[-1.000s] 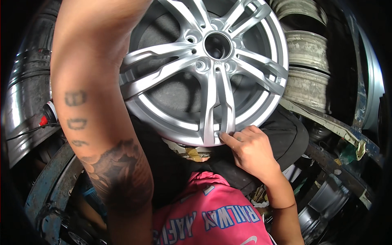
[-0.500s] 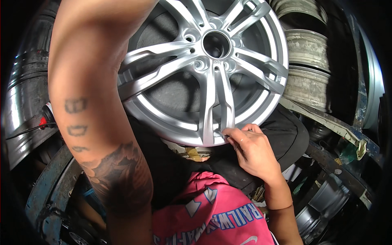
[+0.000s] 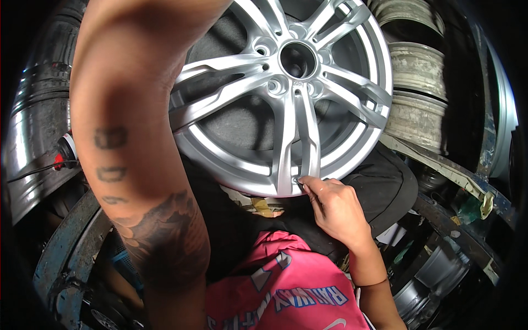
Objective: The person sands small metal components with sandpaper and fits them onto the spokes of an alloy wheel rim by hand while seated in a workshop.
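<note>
A silver alloy wheel with paired spokes lies face up in front of me, over my dark-trousered legs. At its near edge, my right hand has its thumb and index finger pressed together. The fingertips touch the small pocket between two spokes beside the outer lip. Whatever they pinch, if anything, is too small or hidden to make out. My tattooed left arm stretches up along the wheel's left side and leaves the top of the picture. The left hand itself is out of sight.
At the right stand stacked, worn wheels beside a metal rack beam. Shiny wheel barrels fill the left side, near a red and black object with a cable. Another silver rim sits low at the right.
In the picture, the wheel and left arm have shifted slightly right. My right fingertips stay at the pocket near the lip, and the other fingers have curled in a little more.
</note>
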Action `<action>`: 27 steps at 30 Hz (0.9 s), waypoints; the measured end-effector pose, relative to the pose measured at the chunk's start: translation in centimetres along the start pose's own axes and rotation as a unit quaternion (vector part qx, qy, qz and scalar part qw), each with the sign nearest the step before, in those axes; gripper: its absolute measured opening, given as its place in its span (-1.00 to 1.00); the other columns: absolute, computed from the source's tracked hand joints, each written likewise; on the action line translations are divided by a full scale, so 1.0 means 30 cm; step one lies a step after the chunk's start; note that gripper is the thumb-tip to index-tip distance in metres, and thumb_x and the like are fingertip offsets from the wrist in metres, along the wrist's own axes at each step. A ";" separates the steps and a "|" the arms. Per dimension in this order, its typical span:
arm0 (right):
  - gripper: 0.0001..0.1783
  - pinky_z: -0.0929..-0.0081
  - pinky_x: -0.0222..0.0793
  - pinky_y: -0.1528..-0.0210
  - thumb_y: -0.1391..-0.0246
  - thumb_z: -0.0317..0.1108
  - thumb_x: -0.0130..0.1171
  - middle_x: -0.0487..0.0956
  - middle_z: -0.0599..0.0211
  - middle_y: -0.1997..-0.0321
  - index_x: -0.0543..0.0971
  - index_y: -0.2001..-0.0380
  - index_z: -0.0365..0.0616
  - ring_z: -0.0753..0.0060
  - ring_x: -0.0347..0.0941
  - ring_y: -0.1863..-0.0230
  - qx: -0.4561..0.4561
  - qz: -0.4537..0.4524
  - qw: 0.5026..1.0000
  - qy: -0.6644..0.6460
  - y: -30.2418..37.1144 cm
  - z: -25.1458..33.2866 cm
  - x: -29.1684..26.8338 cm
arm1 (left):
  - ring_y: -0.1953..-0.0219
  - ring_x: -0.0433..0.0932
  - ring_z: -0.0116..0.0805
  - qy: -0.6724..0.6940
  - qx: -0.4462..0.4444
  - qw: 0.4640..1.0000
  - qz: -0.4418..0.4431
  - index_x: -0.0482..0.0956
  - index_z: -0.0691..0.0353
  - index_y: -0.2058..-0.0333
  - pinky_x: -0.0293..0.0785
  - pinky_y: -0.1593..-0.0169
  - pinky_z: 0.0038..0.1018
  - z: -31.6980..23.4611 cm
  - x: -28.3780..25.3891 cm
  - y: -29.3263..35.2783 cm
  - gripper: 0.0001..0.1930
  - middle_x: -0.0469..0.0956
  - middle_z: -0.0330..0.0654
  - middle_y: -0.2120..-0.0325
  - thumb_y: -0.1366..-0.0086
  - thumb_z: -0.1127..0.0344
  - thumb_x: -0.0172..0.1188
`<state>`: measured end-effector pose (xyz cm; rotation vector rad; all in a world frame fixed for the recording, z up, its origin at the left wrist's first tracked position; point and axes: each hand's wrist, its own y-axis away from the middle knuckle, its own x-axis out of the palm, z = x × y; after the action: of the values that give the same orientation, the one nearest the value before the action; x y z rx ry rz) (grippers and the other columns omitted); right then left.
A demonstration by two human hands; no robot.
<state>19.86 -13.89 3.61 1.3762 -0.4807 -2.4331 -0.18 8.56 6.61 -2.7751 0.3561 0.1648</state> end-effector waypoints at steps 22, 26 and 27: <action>-0.68 0.21 0.46 0.28 0.01 -0.49 0.24 0.58 0.20 0.57 0.66 0.12 -0.13 0.07 0.58 0.47 -0.081 0.032 0.993 0.076 -0.019 -0.026 -0.036 | 0.32 0.60 -0.54 0.001 0.003 1.000 0.008 0.63 0.34 0.02 0.51 0.19 -0.63 0.006 -0.002 -0.011 -0.67 0.68 -0.22 0.30 -0.44 0.17 0.22; -0.64 0.21 0.47 0.28 0.06 -0.51 0.23 0.58 0.22 0.58 0.66 0.11 -0.12 0.09 0.58 0.48 -0.088 0.012 0.991 0.104 -0.025 -0.014 -0.026 | 0.32 0.60 -0.54 0.011 0.012 1.000 0.005 0.63 0.34 0.02 0.51 0.19 -0.63 0.005 0.005 -0.024 -0.67 0.68 -0.22 0.31 -0.44 0.18 0.21; -0.64 0.21 0.47 0.28 0.06 -0.50 0.23 0.58 0.21 0.59 0.66 0.11 -0.12 0.08 0.58 0.48 -0.080 0.023 0.991 0.105 -0.018 -0.014 -0.037 | 0.32 0.60 -0.54 0.013 0.014 1.000 0.003 0.63 0.34 0.02 0.51 0.19 -0.63 0.004 0.002 -0.026 -0.67 0.67 -0.22 0.31 -0.44 0.18 0.21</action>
<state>20.72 -12.99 4.03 1.5115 -0.2566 -2.2038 0.08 9.29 6.73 -2.7517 0.3695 0.1257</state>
